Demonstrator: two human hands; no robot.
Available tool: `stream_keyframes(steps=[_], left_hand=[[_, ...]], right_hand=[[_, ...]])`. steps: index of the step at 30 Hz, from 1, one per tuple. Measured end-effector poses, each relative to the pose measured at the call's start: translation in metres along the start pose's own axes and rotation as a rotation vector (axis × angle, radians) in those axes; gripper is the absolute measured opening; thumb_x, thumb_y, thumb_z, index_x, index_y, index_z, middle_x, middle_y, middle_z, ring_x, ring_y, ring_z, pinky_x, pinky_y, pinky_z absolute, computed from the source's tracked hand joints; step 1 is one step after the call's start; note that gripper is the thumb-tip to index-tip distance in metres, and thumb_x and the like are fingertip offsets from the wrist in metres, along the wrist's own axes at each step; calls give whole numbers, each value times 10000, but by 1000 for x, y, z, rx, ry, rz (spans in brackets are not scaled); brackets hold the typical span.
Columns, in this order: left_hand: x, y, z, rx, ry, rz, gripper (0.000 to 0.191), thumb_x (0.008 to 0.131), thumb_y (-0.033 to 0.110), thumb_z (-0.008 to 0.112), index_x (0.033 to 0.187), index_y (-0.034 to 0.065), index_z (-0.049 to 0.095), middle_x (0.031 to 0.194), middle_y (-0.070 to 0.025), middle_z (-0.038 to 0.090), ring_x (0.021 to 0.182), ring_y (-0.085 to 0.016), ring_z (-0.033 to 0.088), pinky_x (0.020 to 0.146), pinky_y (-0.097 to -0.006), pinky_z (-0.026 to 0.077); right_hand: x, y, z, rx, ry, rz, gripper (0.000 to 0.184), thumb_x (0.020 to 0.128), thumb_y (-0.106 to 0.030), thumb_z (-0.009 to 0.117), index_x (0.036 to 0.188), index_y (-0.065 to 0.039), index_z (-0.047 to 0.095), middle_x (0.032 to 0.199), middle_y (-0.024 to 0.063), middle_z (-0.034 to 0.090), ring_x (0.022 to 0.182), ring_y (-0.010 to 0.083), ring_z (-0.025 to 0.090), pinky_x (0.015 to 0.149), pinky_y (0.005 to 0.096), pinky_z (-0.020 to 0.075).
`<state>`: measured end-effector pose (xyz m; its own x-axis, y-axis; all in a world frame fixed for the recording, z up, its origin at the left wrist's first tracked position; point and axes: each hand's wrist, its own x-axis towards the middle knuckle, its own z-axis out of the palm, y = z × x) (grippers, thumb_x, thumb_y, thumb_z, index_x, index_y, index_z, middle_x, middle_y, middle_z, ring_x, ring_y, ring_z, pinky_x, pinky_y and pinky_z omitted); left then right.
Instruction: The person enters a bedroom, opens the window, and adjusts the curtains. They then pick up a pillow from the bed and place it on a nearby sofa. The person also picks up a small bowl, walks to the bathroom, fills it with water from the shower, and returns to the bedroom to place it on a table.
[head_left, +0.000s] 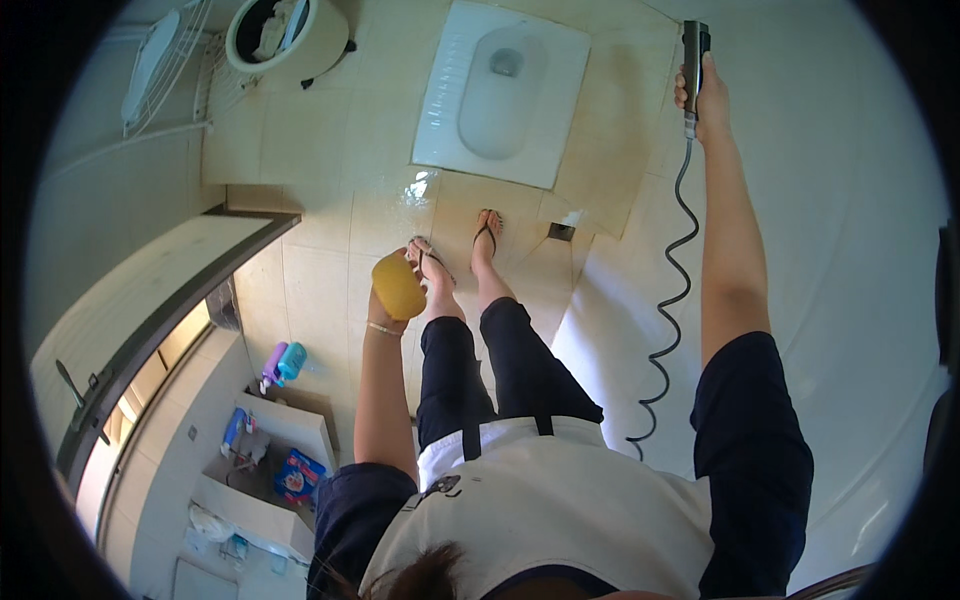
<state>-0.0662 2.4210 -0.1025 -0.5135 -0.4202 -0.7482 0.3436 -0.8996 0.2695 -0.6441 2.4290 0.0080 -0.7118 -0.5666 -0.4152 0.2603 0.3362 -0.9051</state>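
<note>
My left hand (385, 309) holds a yellow sponge (399, 286), with its broad face turned up, over the tiled floor beside my left foot. At the end of my stretched arm, my right hand (712, 101) grips a dark grey handheld shower head (695, 71) near the wall. From its lower end a coiled black hose (670, 300) hangs down along that wall. Between the two hands and farther forward lies a white ceramic squat toilet (501, 94), set in the floor. Both hands are apart from it.
Wet beige tiles (315, 165) surround my sandalled feet, with a floor drain (561, 231) at right. A bin (330, 34) and wire rack (169, 71) stand far left. Below the door (187, 255) are a purple bottle (273, 364), a blue bottle (292, 361) and shelves (247, 510) with packages.
</note>
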Motion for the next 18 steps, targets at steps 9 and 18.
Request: stream_keyframes(steps=[9,18], left_hand=[[31,-30,25,121,343,177,458,838,-108,412,1265,45,479,1153,-136,589,1054,-283,612,836,-412,557],[53,-18,55,180,490,359,502,819,-134,445,1287,46,413,1130,-136,567,960,-244,639,736,-314,577]], right_hand=[[-88,36,71,-245,-434,175,383,981,-410,468,879,-53,557,636,27,549,473,92,482,449,254,388],[-223,84,154,-512,-1040,-153,305,883,-308,594,975,-18,575,653,36,565,561,100,525,544,257,436]])
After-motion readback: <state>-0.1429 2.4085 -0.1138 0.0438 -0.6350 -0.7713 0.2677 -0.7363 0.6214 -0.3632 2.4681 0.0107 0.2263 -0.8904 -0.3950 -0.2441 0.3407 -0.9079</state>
